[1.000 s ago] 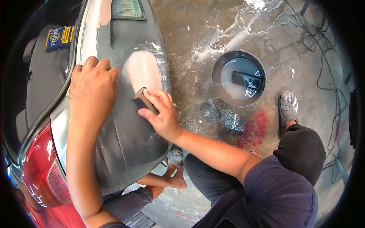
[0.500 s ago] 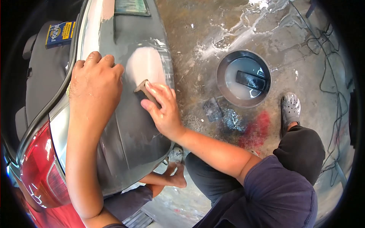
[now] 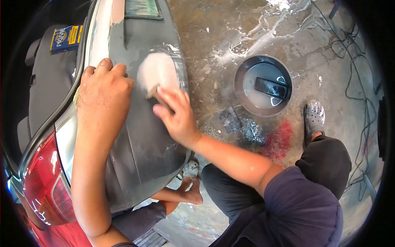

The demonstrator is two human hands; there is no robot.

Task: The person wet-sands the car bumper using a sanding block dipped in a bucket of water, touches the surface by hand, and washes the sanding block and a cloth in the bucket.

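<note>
My right hand (image 3: 177,117) is closed around a small brownish block (image 3: 154,92), slightly blurred, pressed to the car's grey panel (image 3: 135,140). The block lies at the lower edge of a pale pinkish patch (image 3: 159,72). Left of it, my left hand (image 3: 105,92) rests knuckles up on the silvery edge of the bodywork. Its fingers are curled, and a bit of something yellowish green (image 3: 76,95) shows at its left side; most of that is hidden under the palm.
A round basin (image 3: 263,109) of cloudy water holds a dark block (image 3: 270,87). A dark flat piece (image 3: 231,120) lies on the wet floor. Cables (image 3: 349,78) run along the right. A blue box (image 3: 66,39) sits inside the car. Another person's bare foot (image 3: 193,193) shows below the panel.
Over the last second the view has shifted slightly, moving the basin rightward in the frame. My right hand and the block have moved a little up toward the pale patch. My left hand keeps its place.
</note>
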